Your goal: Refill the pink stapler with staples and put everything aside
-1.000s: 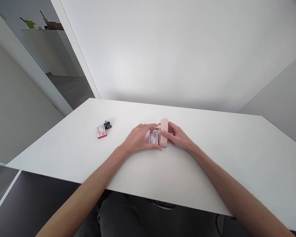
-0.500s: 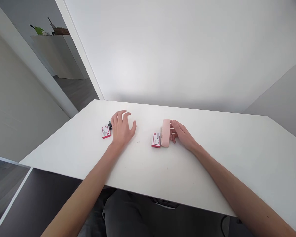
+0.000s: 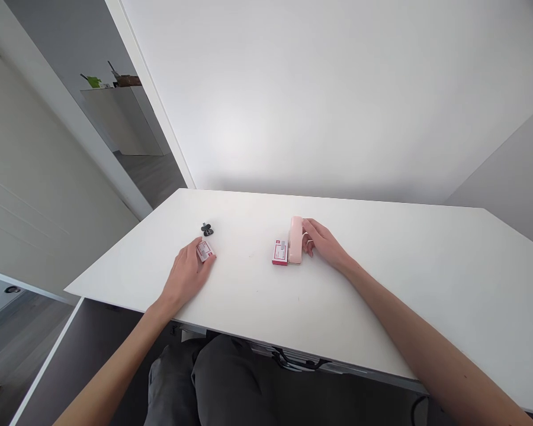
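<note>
My left hand [image 3: 187,274] rests on the white table [image 3: 382,307] with its fingers closed around a small red-and-white box [image 3: 205,251]. Just beyond it lies a small black clip [image 3: 207,229]. My right hand [image 3: 323,244] touches the right side of a pink stapler [image 3: 295,239] lying on the table, fingers curled against it. A second red-and-white box [image 3: 281,252] lies against the stapler's left side.
The table's near edge runs above my lap. A white wall stands behind the table. To the left is a doorway with a white counter [image 3: 115,112] carrying a few items far off.
My left hand left the box beside the stapler, swung left across the table, and closed on the other small box, drawing it nearer. The right hand stayed at the stapler.
</note>
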`<state>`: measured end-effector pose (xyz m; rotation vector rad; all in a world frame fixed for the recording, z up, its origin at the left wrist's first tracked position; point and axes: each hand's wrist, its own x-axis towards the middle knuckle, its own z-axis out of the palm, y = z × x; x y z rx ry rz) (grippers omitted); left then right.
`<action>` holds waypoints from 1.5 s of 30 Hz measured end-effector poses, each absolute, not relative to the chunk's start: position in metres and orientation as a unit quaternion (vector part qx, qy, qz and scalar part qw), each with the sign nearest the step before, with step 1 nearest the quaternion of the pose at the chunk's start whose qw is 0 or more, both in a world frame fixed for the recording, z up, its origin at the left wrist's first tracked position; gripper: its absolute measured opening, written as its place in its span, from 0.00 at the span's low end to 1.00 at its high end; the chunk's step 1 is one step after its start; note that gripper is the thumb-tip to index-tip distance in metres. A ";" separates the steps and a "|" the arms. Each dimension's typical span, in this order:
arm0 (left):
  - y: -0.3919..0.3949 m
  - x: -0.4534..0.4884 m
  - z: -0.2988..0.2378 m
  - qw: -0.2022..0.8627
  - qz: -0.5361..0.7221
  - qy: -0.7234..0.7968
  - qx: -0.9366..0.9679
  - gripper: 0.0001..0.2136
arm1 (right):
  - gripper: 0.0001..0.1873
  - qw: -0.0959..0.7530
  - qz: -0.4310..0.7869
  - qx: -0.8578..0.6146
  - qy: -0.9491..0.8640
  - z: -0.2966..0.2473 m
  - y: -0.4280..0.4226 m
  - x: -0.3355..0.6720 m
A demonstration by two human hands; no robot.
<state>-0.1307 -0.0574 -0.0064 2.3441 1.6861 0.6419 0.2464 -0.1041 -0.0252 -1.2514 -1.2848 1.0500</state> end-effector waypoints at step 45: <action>-0.030 0.009 -0.005 0.242 0.206 0.420 0.850 0.31 | 0.26 0.460 0.440 -0.510 -0.578 -0.014 -0.110 0.247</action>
